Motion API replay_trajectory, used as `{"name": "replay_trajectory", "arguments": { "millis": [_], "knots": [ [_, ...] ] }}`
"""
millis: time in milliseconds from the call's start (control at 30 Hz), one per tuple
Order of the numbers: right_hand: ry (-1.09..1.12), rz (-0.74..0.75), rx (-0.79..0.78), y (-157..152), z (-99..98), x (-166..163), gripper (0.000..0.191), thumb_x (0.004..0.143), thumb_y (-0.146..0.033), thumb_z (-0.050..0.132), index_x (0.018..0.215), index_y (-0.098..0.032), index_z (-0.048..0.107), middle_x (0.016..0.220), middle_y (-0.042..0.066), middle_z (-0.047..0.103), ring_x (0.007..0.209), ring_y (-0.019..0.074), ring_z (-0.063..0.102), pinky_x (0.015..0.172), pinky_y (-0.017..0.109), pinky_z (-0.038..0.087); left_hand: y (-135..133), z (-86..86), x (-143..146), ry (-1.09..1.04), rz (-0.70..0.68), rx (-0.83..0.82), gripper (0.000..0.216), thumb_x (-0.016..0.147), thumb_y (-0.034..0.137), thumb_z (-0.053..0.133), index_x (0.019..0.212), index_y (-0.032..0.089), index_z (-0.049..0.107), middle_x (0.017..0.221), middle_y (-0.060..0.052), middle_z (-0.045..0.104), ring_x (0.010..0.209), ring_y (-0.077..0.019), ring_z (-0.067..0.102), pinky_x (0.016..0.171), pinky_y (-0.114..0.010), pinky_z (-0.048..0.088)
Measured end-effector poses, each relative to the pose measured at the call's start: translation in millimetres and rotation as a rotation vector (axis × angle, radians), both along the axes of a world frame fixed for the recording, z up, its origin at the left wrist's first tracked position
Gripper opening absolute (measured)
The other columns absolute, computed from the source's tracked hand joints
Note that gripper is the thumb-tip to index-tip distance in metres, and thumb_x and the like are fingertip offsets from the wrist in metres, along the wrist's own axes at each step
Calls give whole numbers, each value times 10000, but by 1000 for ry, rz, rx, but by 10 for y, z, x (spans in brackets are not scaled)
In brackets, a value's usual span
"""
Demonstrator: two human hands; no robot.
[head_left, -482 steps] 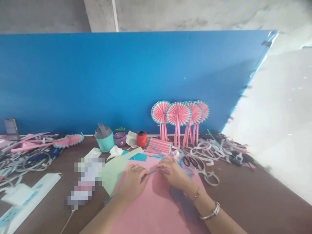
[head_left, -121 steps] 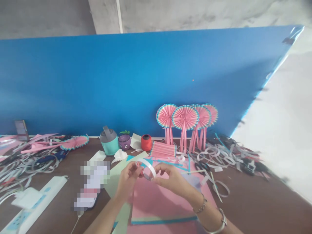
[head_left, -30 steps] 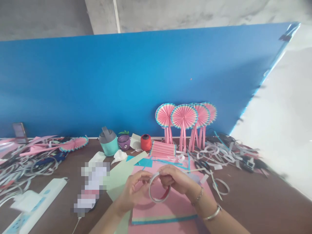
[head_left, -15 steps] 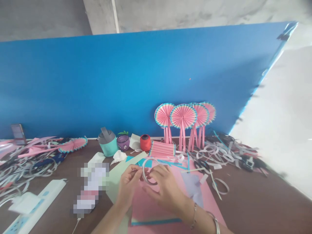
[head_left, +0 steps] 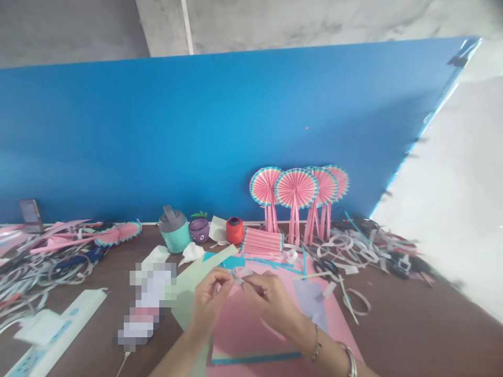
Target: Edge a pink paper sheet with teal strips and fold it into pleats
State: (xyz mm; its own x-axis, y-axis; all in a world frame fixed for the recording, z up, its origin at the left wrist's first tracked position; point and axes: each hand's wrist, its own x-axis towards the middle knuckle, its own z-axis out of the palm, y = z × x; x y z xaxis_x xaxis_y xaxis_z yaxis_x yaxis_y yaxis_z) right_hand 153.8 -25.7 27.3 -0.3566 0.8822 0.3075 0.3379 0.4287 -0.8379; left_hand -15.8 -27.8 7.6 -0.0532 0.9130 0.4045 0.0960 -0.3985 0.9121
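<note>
My left hand [head_left: 210,303] and my right hand [head_left: 269,301] meet above a pink paper sheet [head_left: 251,330] on the brown table [head_left: 412,324]. Both pinch a thin whitish tape ring [head_left: 238,273] between their fingertips; only its top edge shows. A blue strip [head_left: 255,359] runs along the sheet's near edge. Beyond the hands lies a folded pink pleated paper [head_left: 262,241]. Several finished pink paper fans [head_left: 295,189] with blue rims lean against the blue board [head_left: 196,131].
A teal cup [head_left: 174,229], a purple pot [head_left: 198,229] and a red thread spool [head_left: 234,230] stand at the board. Curled white strips [head_left: 353,246] litter the right, more scraps [head_left: 39,262] the left. A white power strip [head_left: 51,327] lies near left. Pale green paper [head_left: 188,288] lies beside the pink sheet.
The tape ring hung open below my fingers a second ago; both hands have since lifted and turned it edge-on, and my right hand has moved in front of it.
</note>
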Motion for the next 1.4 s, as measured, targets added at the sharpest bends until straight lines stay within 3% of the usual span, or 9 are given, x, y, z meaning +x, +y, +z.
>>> {"name": "replay_trajectory", "arguments": {
  "millis": [167, 400, 667, 733, 900, 1100, 1233, 1367, 1400],
  "knots": [
    [117, -5, -15, 19, -44, -10, 334, 768, -155, 443, 553, -212, 194, 567, -50, 157, 543, 95, 167, 515, 270, 167, -1, -39, -6, -19, -34, 13, 206, 842, 344, 659, 721, 179, 634, 740, -29, 602, 761, -176, 572, 722, -285, 463],
    [105, -20, 81, 2, 45, -22, 355, 741, -144, 435, 564, -209, 135, 586, -52, 112, 559, 102, 117, 525, 276, 168, -23, 7, -2, -1, -63, 72, 206, 850, 344, 655, 722, 183, 634, 728, -32, 617, 747, -181, 588, 715, -298, 473],
    [4, -165, 193, -13, -11, -62, 294, 683, -112, 442, 524, -199, 211, 502, -67, 203, 513, 90, 187, 584, 278, 246, -77, 8, 17, 63, -50, 233, 92, 869, 226, 633, 785, 198, 660, 750, -30, 634, 749, -178, 611, 698, -287, 490],
    [71, -178, 142, -38, -3, -95, 296, 660, -129, 445, 522, -200, 193, 503, -64, 184, 515, 88, 183, 564, 279, 229, -108, -1, 22, 106, -17, 282, 81, 872, 195, 625, 802, 207, 664, 764, -30, 639, 758, -179, 611, 704, -288, 492],
    [321, -125, -164, -89, 77, -175, 300, 701, -234, 438, 501, -214, 216, 548, -45, 165, 552, 94, 168, 491, 264, 170, -154, 0, 46, 120, 91, 323, 107, 875, 209, 620, 773, 222, 649, 753, -24, 631, 744, -180, 599, 686, -283, 492],
    [387, -155, -265, -95, 134, -202, 308, 687, -299, 466, 484, -215, 251, 540, -40, 188, 563, 98, 188, 480, 252, 197, -132, 35, 106, 56, 115, 284, 134, 879, 240, 624, 747, 220, 629, 740, -5, 619, 726, -161, 593, 677, -254, 484],
    [351, -199, -172, -102, 84, -263, 318, 684, -291, 481, 483, -210, 248, 527, -43, 192, 549, 93, 188, 499, 256, 208, -152, 20, 172, 5, 124, 238, 134, 873, 281, 640, 751, 224, 637, 756, 3, 623, 754, -156, 596, 708, -241, 484],
    [394, -271, -219, 28, 79, -127, 294, 660, -307, 497, 485, -221, 277, 519, -43, 226, 547, 100, 217, 488, 252, 226, -68, 11, 75, -79, 191, 22, 246, 835, 429, 669, 742, 203, 639, 752, 0, 621, 761, -169, 590, 691, -245, 477],
    [448, -380, -237, 94, 105, -15, 296, 664, -343, 504, 487, -224, 298, 516, -39, 253, 544, 104, 240, 485, 253, 243, -13, 16, 8, -124, 281, -83, 269, 845, 461, 651, 779, 201, 646, 725, 11, 604, 721, -155, 571, 654, -233, 462]
  ]
}}
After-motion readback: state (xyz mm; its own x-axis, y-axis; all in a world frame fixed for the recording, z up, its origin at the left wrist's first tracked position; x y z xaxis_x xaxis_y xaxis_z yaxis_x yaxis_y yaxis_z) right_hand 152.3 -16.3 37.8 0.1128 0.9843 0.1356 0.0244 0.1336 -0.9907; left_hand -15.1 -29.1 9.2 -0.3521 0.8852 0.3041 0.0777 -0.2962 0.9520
